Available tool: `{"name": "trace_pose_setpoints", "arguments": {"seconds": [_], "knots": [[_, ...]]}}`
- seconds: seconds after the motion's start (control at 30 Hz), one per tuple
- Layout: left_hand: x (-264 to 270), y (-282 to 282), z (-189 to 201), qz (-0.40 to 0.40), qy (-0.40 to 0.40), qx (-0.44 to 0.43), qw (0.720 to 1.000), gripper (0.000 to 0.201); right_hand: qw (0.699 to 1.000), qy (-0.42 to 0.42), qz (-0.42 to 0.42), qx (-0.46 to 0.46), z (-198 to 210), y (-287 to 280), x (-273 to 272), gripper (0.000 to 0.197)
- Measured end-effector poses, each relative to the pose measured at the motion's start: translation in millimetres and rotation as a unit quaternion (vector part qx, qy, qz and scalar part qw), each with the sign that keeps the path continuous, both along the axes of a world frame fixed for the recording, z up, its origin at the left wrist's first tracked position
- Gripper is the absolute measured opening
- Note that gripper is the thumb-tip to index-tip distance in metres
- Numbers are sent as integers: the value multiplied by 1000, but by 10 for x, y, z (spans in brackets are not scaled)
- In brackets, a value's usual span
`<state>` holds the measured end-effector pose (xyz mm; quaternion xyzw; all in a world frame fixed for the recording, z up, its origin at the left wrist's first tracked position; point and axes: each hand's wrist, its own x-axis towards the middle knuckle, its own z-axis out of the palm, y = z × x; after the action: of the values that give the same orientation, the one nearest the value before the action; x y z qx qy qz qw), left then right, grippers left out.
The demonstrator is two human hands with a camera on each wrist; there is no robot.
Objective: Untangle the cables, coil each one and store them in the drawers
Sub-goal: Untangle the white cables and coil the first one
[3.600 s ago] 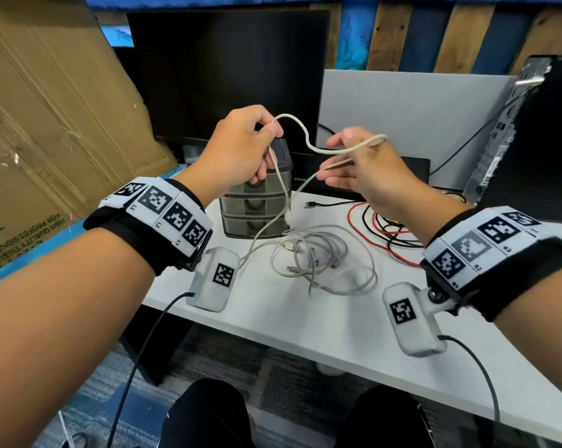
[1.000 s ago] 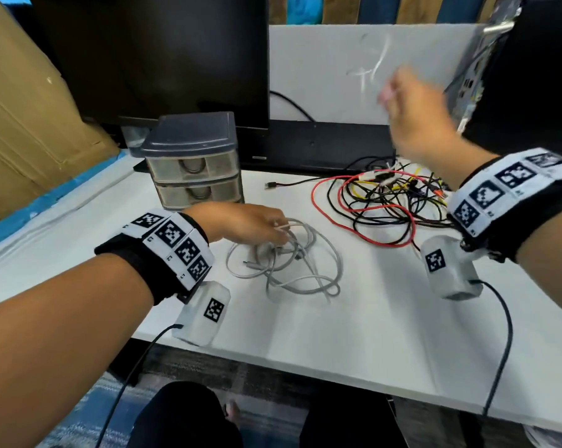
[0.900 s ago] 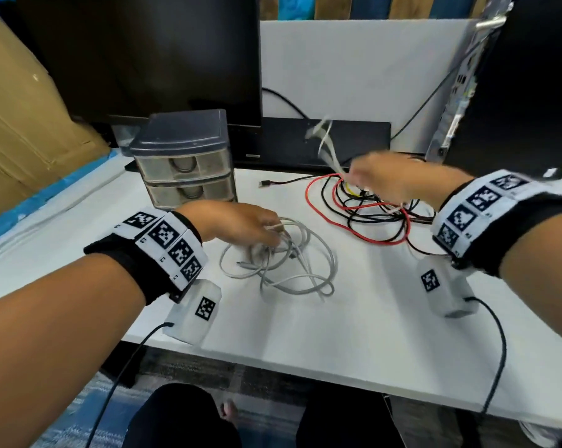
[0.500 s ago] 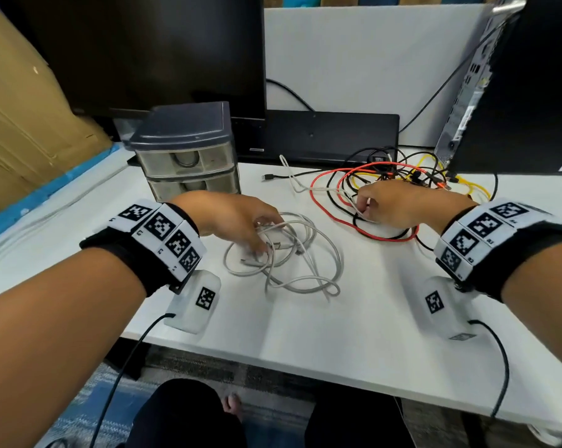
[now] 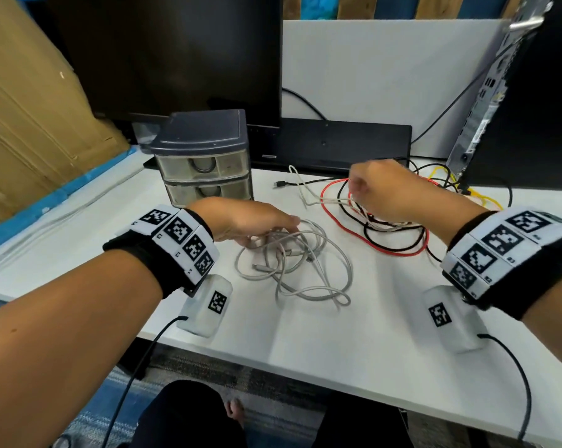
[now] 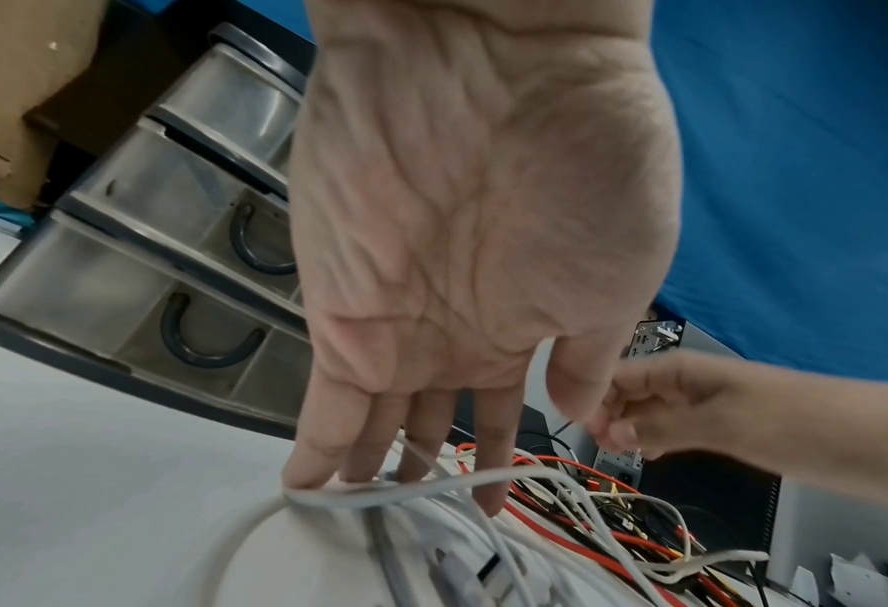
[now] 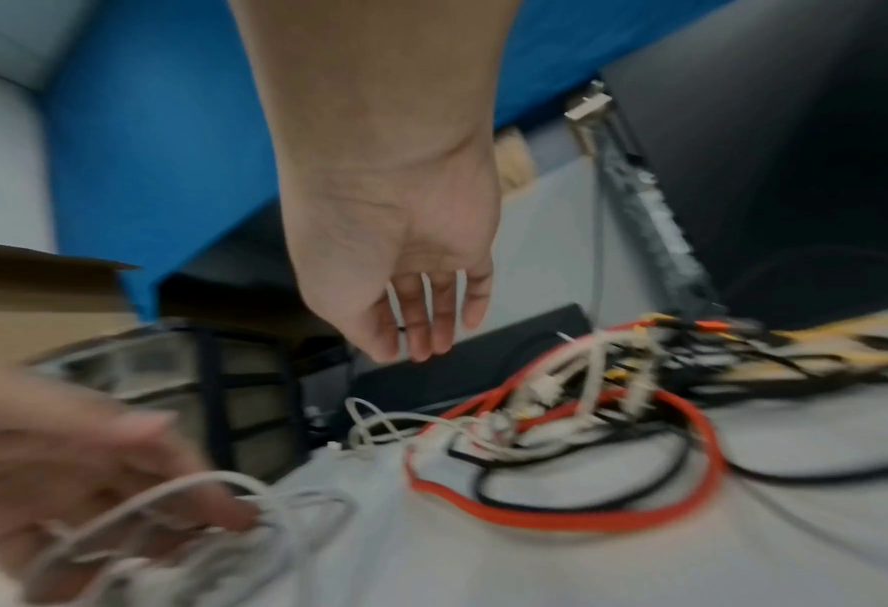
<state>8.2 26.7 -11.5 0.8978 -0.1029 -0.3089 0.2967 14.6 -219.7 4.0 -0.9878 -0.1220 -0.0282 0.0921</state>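
The work is at the untangling step: nothing is coiled yet and both drawers of the drawer unit (image 5: 205,163), which stands toward the desk's back edge on the left, look closed. The left hand (image 5: 250,221) lies with straight fingers (image 6: 322,460) pressed on the grey cables (image 5: 292,263), a loose heap in the middle of the desk (image 5: 354,344). The right hand (image 5: 386,192) hangs above the red and black cables (image 5: 379,234) nearer the back right; its wrist view shows the fingers relaxed and a little spread, pinching nothing I can see, though that picture is blurred. The next move probably calls for finding one free plug end and drawing that cable out while the other hand pins the heap. Which strand crosses which is hard to follow, and the yellow cable (image 5: 486,198) runs partly behind the right arm.
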Motion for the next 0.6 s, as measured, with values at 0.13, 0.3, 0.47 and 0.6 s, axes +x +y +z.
{"name": "trace_pose_setpoints", "arguments": {"seconds": [0.13, 0.3, 0.47, 0.6], "knots": [[0, 73, 3, 2, -21, -28, 999, 48, 991, 81, 100, 43, 63, 373, -134, 27], [-53, 289, -30, -89, -186, 26, 978, 25, 980, 152, 112, 57, -90, 650, -134, 31], [-221, 385, 72, -113, -240, 33, 964, 17, 956, 253, 134, 61, -138, 748, -196, 25], [-298, 441, 92, -104, -265, 18, 958, 14, 964, 220, 142, -41, -201, 799, -251, 20]]}}
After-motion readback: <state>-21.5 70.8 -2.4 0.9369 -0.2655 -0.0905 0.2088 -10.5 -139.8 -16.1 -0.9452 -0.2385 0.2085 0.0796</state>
